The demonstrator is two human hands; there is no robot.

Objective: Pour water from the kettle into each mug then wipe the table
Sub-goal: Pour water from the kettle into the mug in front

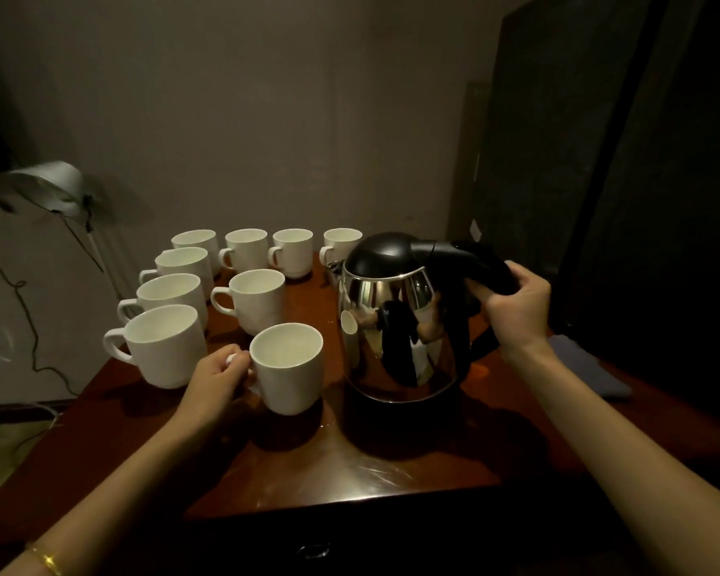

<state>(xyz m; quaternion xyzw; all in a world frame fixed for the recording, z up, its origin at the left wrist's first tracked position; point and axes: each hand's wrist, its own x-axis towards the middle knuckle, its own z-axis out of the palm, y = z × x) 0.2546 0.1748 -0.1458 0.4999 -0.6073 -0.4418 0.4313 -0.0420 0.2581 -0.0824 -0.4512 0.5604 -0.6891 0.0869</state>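
The right hand [516, 309] has its fingers curled round the black handle of the steel kettle [395, 326], which stands upright near the worktop's [350, 471] right edge. The left hand [217, 380] pinches the handle of the nearest white mug [287, 367], upright near the worktop's middle just left of the kettle. Eight more mugs [248, 249] stand toward the far left corner. A blue cloth [591, 367] lies at the right edge.

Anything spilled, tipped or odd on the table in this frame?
Nothing stands out. All nine white mugs stand upright, including the nearest mug, whose handle the left hand holds. The kettle sits upright with its lid closed, the right hand on its grip. The wooden table shines, but no clear puddle shows.
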